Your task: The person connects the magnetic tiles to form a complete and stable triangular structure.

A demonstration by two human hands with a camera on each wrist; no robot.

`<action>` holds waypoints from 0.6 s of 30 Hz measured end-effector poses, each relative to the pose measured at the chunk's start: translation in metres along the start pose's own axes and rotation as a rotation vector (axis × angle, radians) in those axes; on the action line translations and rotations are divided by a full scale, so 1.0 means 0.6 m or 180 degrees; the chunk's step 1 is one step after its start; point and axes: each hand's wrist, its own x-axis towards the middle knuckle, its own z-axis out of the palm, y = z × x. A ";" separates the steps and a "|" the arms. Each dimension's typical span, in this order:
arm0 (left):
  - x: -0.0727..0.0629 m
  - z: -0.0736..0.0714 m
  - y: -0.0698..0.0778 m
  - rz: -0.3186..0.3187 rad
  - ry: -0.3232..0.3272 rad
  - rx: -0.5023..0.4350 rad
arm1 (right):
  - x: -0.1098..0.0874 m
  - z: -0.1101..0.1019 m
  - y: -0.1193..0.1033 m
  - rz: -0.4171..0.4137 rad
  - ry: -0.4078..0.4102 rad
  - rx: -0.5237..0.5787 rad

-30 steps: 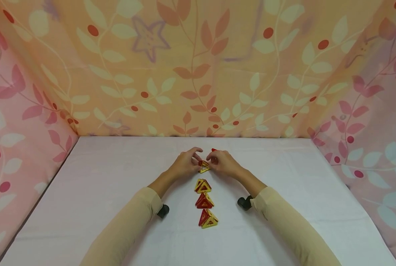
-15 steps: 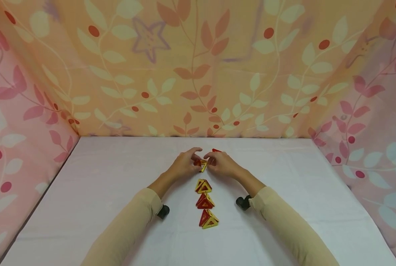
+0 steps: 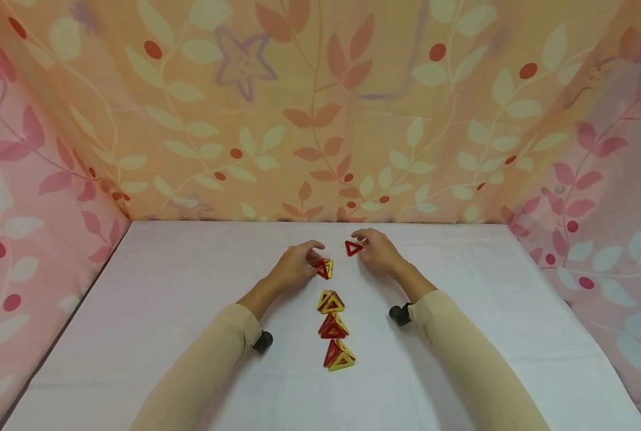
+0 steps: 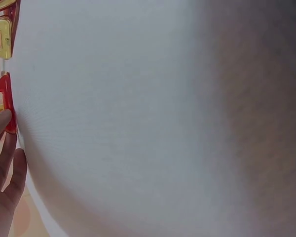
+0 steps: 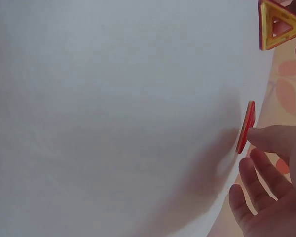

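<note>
My left hand [image 3: 294,263] pinches a small cluster of red and yellow triangular magnetic tiles [image 3: 324,268] over the table. Its thumb rests on a red tile [image 4: 7,94] in the left wrist view. The right hand [image 3: 379,251] reaches to a single red triangular tile [image 3: 353,248] behind and to the right of that cluster. Its thumb touches the tile [image 5: 245,127] in the right wrist view, while the other visible fingers are loosely bent and the index finger is hidden. The yellow face of the left hand's cluster [image 5: 263,29] shows at upper right there.
Three red and yellow tile pyramids [image 3: 331,301], [image 3: 333,326], [image 3: 339,355] stand in a line nearer me on the white-covered table [image 3: 191,251]. Floral cloth [image 3: 320,108] hangs behind and at both sides.
The cluster has turned in my left hand, so red now faces forward. My right hand has left the cluster and moved back and right to the single red tile.
</note>
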 end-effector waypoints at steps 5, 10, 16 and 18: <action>-0.001 0.000 -0.001 -0.0044 0.0013 0.0066 | 0.006 0.004 0.008 0.0014 -0.0183 0.0002; -0.001 0.001 -0.003 -0.0091 -0.0007 0.0081 | 0.010 0.008 0.005 0.0041 -0.0284 -0.0003; 0.002 0.004 -0.004 -0.0085 -0.0003 0.0060 | 0.007 0.009 0.001 -0.0022 -0.0287 0.0012; 0.002 0.005 -0.004 -0.0084 0.0009 0.0065 | 0.004 0.010 0.000 -0.0050 -0.0309 0.0014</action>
